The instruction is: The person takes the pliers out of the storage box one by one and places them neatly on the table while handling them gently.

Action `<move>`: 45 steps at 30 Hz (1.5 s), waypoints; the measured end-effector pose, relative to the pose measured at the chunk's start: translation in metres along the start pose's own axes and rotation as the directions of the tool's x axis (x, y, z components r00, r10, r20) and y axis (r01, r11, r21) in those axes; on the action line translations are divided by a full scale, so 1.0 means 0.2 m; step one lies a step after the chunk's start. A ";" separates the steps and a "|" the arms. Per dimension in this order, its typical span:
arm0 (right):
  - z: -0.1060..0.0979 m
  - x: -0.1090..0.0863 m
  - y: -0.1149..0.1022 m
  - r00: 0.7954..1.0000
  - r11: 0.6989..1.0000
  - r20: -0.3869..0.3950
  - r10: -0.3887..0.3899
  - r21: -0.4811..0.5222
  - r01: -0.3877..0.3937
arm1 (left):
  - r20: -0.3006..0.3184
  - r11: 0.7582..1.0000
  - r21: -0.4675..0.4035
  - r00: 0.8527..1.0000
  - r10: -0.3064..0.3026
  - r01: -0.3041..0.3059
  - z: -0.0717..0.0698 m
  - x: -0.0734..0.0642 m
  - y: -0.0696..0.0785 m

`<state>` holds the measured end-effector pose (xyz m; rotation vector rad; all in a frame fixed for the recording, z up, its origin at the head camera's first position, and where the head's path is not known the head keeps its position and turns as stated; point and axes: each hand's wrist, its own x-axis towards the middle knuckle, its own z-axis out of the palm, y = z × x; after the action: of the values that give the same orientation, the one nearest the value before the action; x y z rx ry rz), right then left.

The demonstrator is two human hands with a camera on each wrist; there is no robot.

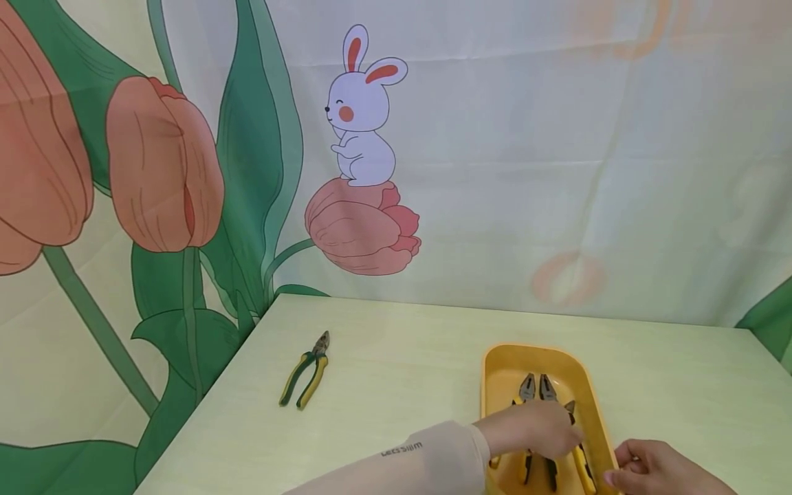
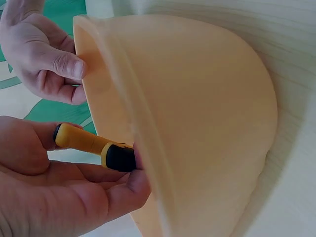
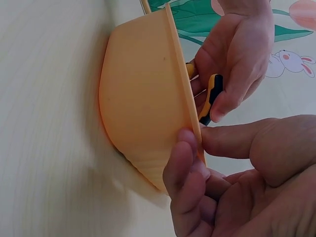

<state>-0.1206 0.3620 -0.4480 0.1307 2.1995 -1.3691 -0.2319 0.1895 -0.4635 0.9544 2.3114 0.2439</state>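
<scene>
My left hand (image 1: 537,427) reaches over the side of a yellow plastic bin (image 1: 489,381). Its thumb and fingers hold pliers by their yellow-and-black handles (image 2: 84,139), which stick up past the rim in the left wrist view. Beneath and around this hand lie more pliers (image 1: 527,387) with dark jaws and yellow-and-black grips, partly hidden by it. At the bin's right side, my right hand (image 1: 662,467) pinches the rim, thumb inside and fingers curled against the outer wall in the right wrist view.
Apart from the bin, pliers with green-and-yellow handles (image 1: 312,371) lie on the left of the pale wood-grain table (image 1: 396,371), jaws pointing away. A curtain (image 1: 495,172) printed with tulips and a rabbit hangs behind the table's far edge and along its left.
</scene>
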 end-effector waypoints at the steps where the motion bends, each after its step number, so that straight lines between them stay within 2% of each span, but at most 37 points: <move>1: 0.00 0.00 0.01 1.000 1.000 0.002 -0.003 0.002 0.003 | -0.010 0.999 -0.037 1.000 -0.011 0.010 0.04 0.09 -0.04; 2: 0.00 0.00 0.00 1.000 1.000 -0.002 -0.001 0.000 0.001 | -0.024 0.997 -0.077 0.999 -0.030 0.028 0.08 0.16 -0.08; 3: 0.00 0.00 0.00 1.000 1.000 -0.004 0.001 -0.002 -0.001 | -0.034 0.993 -0.105 0.998 -0.048 0.045 0.08 0.15 -0.08; 5: 0.01 -0.01 -0.02 1.000 1.000 -0.012 0.005 -0.012 -0.006 | -0.050 0.978 -0.194 0.995 -0.086 0.075 0.03 0.02 -0.03; 6: 0.02 -0.02 -0.03 1.000 1.000 -0.017 0.010 -0.018 -0.010 | -0.053 0.966 -0.243 0.993 -0.103 0.087 -0.01 -0.07 0.00; 7: 0.04 -0.03 -0.05 0.999 1.000 -0.047 0.015 -0.021 -0.016 | -0.057 0.954 -0.284 0.991 -0.121 0.101 -0.06 -0.16 0.03; 9: 0.04 -0.02 -0.04 0.998 0.999 -0.056 0.025 -0.025 -0.027 | -0.061 0.921 -0.372 0.987 -0.152 0.118 -0.16 -0.37 0.11; 10: 0.03 -0.01 -0.03 0.998 0.999 -0.054 0.025 -0.022 -0.026 | -0.059 0.903 -0.414 0.986 -0.153 0.115 -0.18 -0.40 0.11; 15: -0.04 0.07 0.09 1.000 0.999 0.005 0.015 -0.028 -0.015 | -0.047 0.846 -0.525 0.989 -0.139 0.094 -0.22 -0.42 0.09; 19: -0.01 0.06 0.06 0.999 0.999 -0.039 0.037 -0.038 -0.039 | -0.068 0.806 -0.591 0.992 -0.103 0.044 -0.26 -0.47 0.08; 21: 0.02 0.03 0.02 0.996 0.999 -0.078 0.038 -0.036 -0.041 | -0.085 0.797 -0.603 0.993 -0.087 0.018 -0.28 -0.49 0.08; 26: 0.05 -0.01 -0.05 0.992 0.997 -0.112 0.054 -0.051 -0.060 | -0.115 0.785 -0.620 0.990 -0.078 -0.010 -0.31 -0.54 0.09; 33: 0.07 0.00 -0.06 0.981 0.991 -0.166 0.104 -0.063 -0.116 | -0.142 0.728 -0.683 0.988 -0.057 -0.056 -0.34 -0.62 0.08; 39: 0.07 0.01 -0.03 0.981 0.992 -0.161 0.108 -0.054 -0.118 | -0.170 0.688 -0.720 0.984 -0.045 -0.093 -0.38 -0.67 0.03; 42: 0.05 0.02 -0.01 0.985 0.992 -0.137 0.102 -0.059 -0.111 | -0.201 0.676 -0.728 0.978 -0.048 -0.116 -0.38 -0.70 0.00; 45: 0.05 0.02 -0.01 0.986 0.992 -0.136 0.099 -0.059 -0.108 | -0.242 0.683 -0.716 0.969 -0.051 -0.143 -0.38 -0.73 -0.02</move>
<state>-0.1198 0.3517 -0.4518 0.3156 2.3095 -1.2621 -0.2006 0.0902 -0.3368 0.5698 2.0738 1.2733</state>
